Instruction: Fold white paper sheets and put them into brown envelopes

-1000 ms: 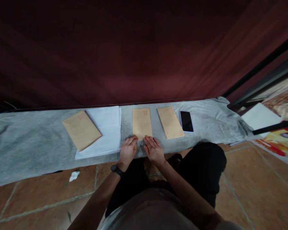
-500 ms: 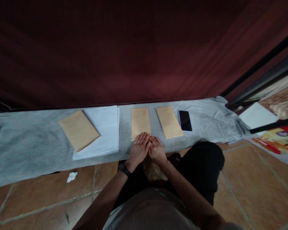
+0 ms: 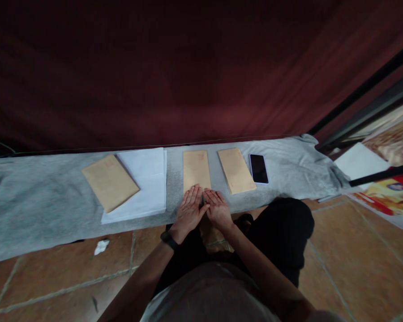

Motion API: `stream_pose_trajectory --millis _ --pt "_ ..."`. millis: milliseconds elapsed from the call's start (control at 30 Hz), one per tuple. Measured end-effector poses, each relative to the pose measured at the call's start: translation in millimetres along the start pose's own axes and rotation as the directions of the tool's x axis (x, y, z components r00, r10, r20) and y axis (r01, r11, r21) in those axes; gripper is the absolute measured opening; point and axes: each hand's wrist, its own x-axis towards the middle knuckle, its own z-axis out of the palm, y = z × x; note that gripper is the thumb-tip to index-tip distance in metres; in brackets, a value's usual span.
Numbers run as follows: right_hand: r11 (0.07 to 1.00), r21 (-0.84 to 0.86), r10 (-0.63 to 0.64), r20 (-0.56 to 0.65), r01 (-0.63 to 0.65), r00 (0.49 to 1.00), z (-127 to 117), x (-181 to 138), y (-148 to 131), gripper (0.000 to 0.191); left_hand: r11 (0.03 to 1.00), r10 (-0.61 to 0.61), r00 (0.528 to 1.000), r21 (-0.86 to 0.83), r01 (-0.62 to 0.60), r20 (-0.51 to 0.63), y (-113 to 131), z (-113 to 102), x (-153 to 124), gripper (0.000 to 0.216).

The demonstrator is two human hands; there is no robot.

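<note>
A brown paper envelope point(image 3: 196, 167) lies lengthwise in front of me on a grey cloth point(image 3: 53, 201). My left hand point(image 3: 189, 208) rests flat on its near end, fingers stretched out, with a dark watch on the wrist. Beside it, my right hand point(image 3: 217, 210) lies flat too, its fingertips by the envelope's near right corner. The two thumbs meet or nearly meet. Both palms face down, and the hands cover the envelope's near edge. To the right, a stack of brown envelopes point(image 3: 237, 171) sits slightly turned.
A phone point(image 3: 259, 168) lies right of the stack. On the left, another brown envelope point(image 3: 110, 182) overlaps white paper sheets point(image 3: 147, 179). A dark red curtain point(image 3: 188, 89) hangs behind the cloth. A crumpled white scrap point(image 3: 101, 247) is on the tiled floor point(image 3: 63, 264).
My left hand has slid slightly left, so the fingers of the two hands no longer overlap. The right hand has barely moved, and the envelopes lie as before.
</note>
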Motion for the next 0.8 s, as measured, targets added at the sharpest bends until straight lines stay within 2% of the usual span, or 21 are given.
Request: stream_pose_trajectory --millis 467,667,800 --pt "1.000 0.017 0.002 -0.075 -0.001 0.997 -2.1 0.9 -3.5 0.043 0.993 -0.105 0.991 0.054 0.109 -0.080 -21.2 0.0 -15.9 0.072" --pt "1.000 0.021 0.004 -0.066 -0.003 0.998 -0.8 -0.2 -2.8 0.045 0.993 -0.103 0.988 0.048 0.109 -0.114 -9.2 -1.3 -8.9 0.062" --pt "1.000 0.018 0.012 -0.057 -0.011 0.998 2.4 -1.1 -1.3 0.048 0.999 -0.042 0.998 -0.012 0.042 -0.047 3.6 0.2 4.6 0.059"
